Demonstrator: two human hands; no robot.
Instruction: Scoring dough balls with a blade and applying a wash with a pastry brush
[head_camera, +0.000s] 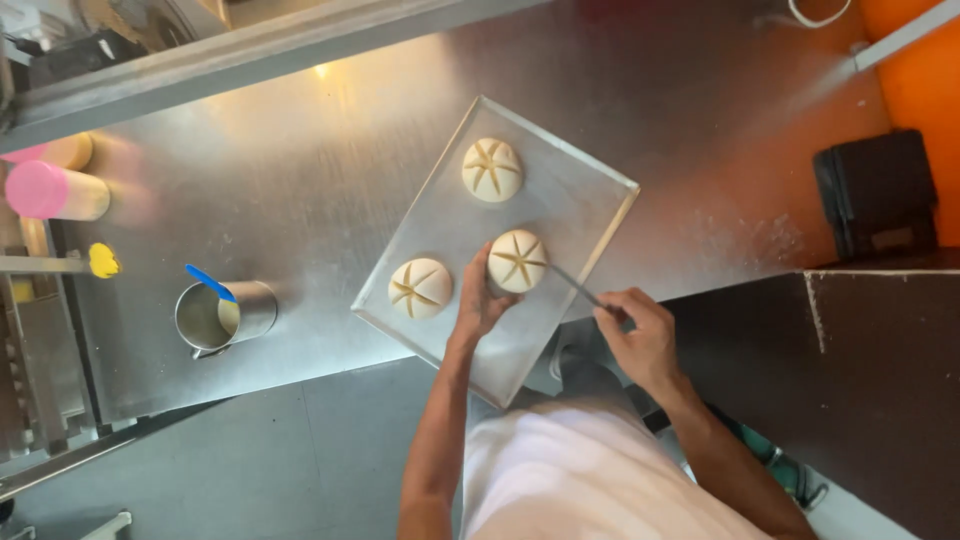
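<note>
Counts, top-down view:

- Dough rounds w/ star cuts: 3, i.e. one (492, 169), one (420, 288), one (518, 261).
- Metal tray (580, 200): 1, all 3 rounds on it.
- Hands: 2, left hand (480, 305) and right hand (640, 335).
- Thin blade (575, 285): 1.
- Steel cup (255, 310) w/ blue-handled tool (208, 282): 1 each.
- Pink-capped containers: prob. 2, one (55, 191) clear, the other (50, 152) half hidden at the shelf edge.
- Yellow knob-like item (103, 260): 1.
- Black box (878, 193): 1.
</note>
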